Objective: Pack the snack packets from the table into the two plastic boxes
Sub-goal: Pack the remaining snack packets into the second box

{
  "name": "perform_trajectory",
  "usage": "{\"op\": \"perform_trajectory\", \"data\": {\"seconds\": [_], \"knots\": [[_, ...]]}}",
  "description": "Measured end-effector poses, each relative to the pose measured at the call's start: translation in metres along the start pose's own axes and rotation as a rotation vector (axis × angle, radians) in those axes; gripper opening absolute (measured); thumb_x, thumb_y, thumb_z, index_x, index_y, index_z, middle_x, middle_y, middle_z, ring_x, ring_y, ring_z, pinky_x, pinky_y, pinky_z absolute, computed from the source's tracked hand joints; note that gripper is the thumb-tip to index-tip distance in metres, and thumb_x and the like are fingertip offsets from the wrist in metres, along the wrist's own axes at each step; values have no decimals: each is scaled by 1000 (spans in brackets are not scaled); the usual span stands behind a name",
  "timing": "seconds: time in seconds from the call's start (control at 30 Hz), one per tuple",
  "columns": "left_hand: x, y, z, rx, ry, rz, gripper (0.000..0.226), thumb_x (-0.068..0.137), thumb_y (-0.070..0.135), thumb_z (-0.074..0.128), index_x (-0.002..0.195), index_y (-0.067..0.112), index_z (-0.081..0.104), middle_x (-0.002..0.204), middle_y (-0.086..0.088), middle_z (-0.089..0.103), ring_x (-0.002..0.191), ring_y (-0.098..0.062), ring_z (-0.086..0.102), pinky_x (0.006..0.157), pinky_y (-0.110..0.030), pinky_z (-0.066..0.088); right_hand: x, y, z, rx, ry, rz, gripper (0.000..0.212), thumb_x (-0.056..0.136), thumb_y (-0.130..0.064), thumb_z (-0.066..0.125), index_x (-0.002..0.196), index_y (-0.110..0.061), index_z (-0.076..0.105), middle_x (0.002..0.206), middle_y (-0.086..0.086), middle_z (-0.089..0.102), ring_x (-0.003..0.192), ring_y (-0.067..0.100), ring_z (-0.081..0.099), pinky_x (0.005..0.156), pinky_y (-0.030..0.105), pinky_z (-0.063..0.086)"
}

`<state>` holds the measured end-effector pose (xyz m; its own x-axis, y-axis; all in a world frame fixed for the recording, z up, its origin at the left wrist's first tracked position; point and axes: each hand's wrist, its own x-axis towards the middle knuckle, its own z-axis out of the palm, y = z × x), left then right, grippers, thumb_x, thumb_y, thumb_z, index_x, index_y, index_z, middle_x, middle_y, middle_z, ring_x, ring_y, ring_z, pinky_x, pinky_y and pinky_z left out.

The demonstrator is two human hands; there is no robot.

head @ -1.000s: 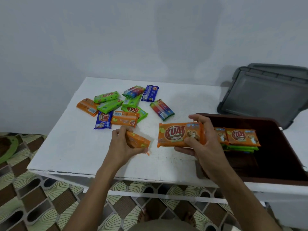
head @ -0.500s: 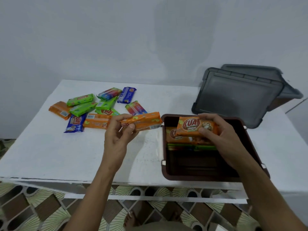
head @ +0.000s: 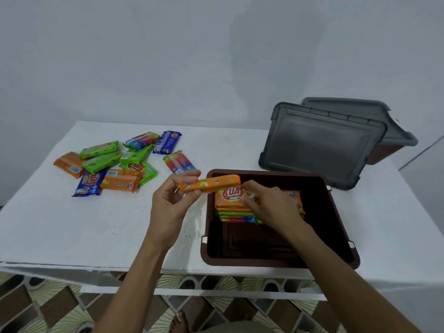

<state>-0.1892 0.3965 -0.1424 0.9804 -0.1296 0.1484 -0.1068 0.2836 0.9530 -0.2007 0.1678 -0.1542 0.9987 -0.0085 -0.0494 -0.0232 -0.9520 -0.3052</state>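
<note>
Orange packet (head: 211, 184) is pinched edge-up between the thumb and fingers of your left hand (head: 171, 204), over the far left corner of the brown box (head: 204, 239). Your right hand (head: 270, 204) is inside that box, fingers curled on the top packet (head: 230, 193) of a stack (head: 236, 216) near its far wall. Loose packets (head: 115, 162) lie scattered on the white worktop (head: 72, 227) to your left. Behind, a grey lid (head: 319, 145) leans against the second box (head: 382, 153).
</note>
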Motion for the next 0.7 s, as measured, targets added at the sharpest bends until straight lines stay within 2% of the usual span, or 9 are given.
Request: {"op": "perform_trajectory", "data": {"seconds": [0.07, 0.1, 0.13, 0.2, 0.27, 0.43, 0.53, 0.63, 0.7], "knots": [[1, -2, 2, 36, -23, 15, 24, 79, 0, 66, 87, 22, 70, 124, -14, 63, 124, -30, 55, 101, -51, 47, -6, -6, -6, 177, 151, 28, 31, 98, -47, 45, 120, -28, 54, 89, -5, 70, 78, 13, 68, 58, 29, 52], [0, -2, 3, 50, -37, 23, 23, 79, 0, 66, 87, 22, 70, 124, -12, 63, 124, -28, 55, 99, -47, 48, -8, -10, -11, 409, 177, 65, 30, 98, -46, 46, 115, -25, 57, 83, -5, 70, 72, 10, 68, 56, 28, 52], [0, -2, 5, 58, -55, 30, 24, 79, -1, 66, 87, 21, 70, 125, -12, 62, 125, -27, 54, 96, -41, 51, -10, -16, -18, 709, 127, 119, 31, 97, -45, 47, 113, -21, 59, 79, 1, 71, 66, 11, 67, 54, 29, 53], [0, -2, 9, 78, -117, 50, 29, 80, -8, 65, 88, 20, 70, 129, -11, 59, 128, -26, 51, 89, -29, 52, -16, -26, -30, 1293, -112, 195, 34, 95, -40, 50, 117, -16, 58, 82, 15, 73, 60, 18, 65, 52, 27, 51], [-2, -4, 14, 121, -211, 67, 26, 81, -5, 67, 92, 18, 70, 135, -9, 54, 132, -23, 46, 88, -24, 51, -21, -29, -37, 1546, -202, 215, 33, 91, -31, 58, 115, -8, 62, 86, 21, 70, 63, 22, 64, 54, 24, 54], [-4, -4, 20, 174, -366, -3, 22, 80, 3, 72, 99, 15, 69, 143, 2, 44, 136, -15, 40, 91, -28, 52, -30, -22, -45, 1699, -121, 317, 11, 90, -1, 58, 96, 1, 66, 100, 19, 64, 69, 20, 66, 57, 22, 57], [-1, -6, 23, 194, -373, -18, 17, 83, 12, 72, 99, 19, 71, 140, 7, 47, 135, -15, 41, 93, -33, 52, -38, -8, -45, 1698, -91, 320, 10, 89, 2, 57, 95, -1, 65, 110, 14, 62, 83, 20, 68, 62, 23, 57], [1, -12, 22, 347, -323, 45, 18, 86, 20, 69, 104, 25, 70, 137, 10, 50, 133, -10, 44, 96, -26, 50, -45, 15, -47, 1594, -32, 312, 17, 90, 2, 56, 105, -2, 65, 117, 12, 62, 99, 26, 68, 71, 28, 59], [2, -16, 20, 418, -257, 88, 19, 86, 29, 68, 105, 27, 69, 134, 10, 53, 130, -9, 47, 94, -23, 51, -48, 34, -51, 1460, 17, 311, 20, 91, 1, 56, 106, -7, 66, 114, 9, 65, 101, 26, 69, 75, 31, 59]]}}
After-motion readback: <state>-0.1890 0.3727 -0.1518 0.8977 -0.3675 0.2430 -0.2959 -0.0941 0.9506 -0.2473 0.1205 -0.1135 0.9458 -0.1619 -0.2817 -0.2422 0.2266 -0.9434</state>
